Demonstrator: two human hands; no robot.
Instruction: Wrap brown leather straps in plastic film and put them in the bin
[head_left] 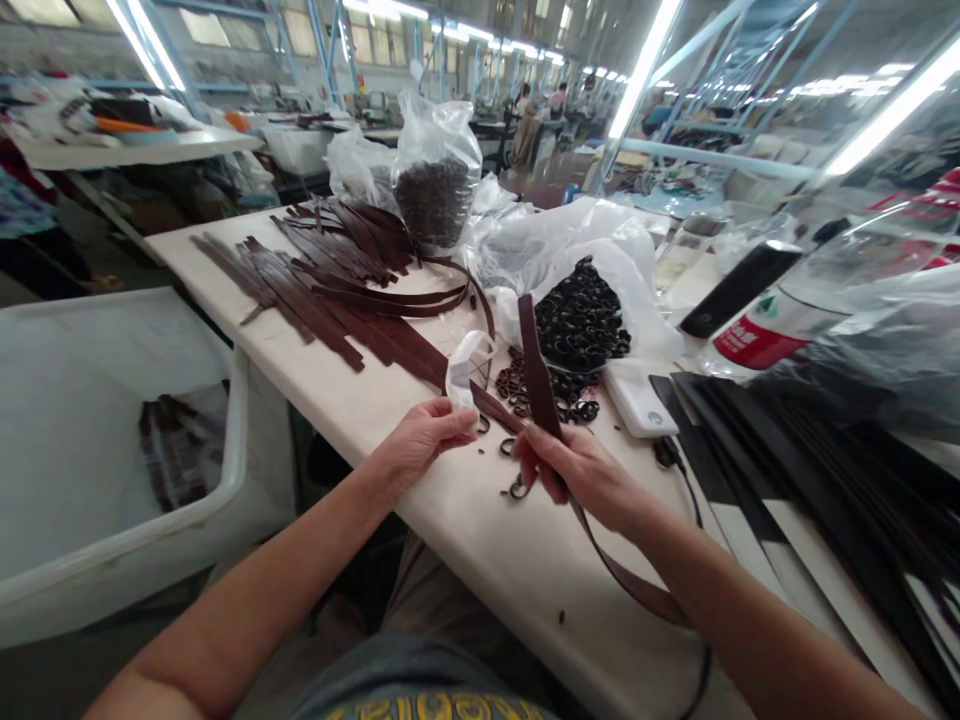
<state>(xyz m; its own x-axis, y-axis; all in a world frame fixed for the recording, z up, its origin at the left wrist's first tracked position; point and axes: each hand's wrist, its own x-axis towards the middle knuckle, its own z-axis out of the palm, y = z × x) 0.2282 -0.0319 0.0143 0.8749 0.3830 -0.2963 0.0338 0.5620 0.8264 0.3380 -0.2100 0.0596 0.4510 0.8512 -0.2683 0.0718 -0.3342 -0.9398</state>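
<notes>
My left hand [439, 430] pinches a curled white strip [463, 368], whose material I cannot make out, above the table's near edge. In my right hand [574, 468] is a dark brown leather-like strap [535, 370]; one end points up and its long tail drapes down under my right forearm. Small loops [519, 487] lie on the table between and below my hands. Just beyond the right hand is a heap of brown loops [514, 385], beside an open plastic bag of black loops [581, 320]. Flat brown straps [307, 300] are spread to the left.
A white bin [232, 470] with wrapped brown pieces stands left of the table [450, 540]. A white power bank-like box [637, 398] with a cable, a black cylinder [739, 290], a large bottle [772, 330] and black strips [825, 480] occupy the right. A filled clear bag [435, 190] stands behind.
</notes>
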